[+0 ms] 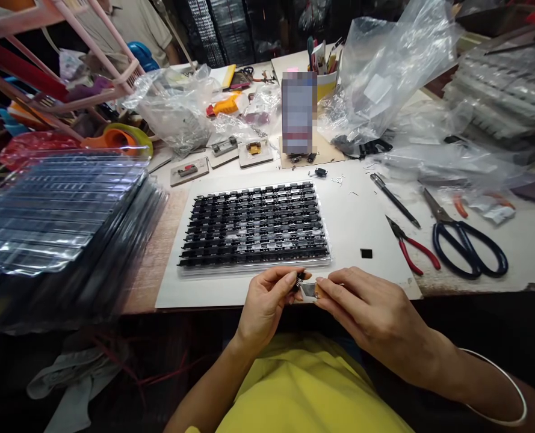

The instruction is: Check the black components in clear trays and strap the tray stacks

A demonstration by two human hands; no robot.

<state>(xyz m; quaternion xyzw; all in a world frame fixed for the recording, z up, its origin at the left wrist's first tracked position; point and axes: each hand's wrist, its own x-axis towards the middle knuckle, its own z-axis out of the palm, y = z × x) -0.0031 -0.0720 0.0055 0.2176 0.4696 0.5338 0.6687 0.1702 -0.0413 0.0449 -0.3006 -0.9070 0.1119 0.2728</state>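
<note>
Pinching a small black part (298,281) in your left hand (267,307), you are meeting it with a thin flat piece (309,290) gripped in your right hand (375,319); that piece seems to be lying left to right. Both are hovering over the tabletop (375,222) near edge, just below the tray of black components (254,227). Red pliers (414,246) and scissors (468,243) are lying well apart rightward.

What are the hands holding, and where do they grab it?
The left hand pinches a small black part at its fingertips. The right hand pinches a small metal blade by its near end.
</note>
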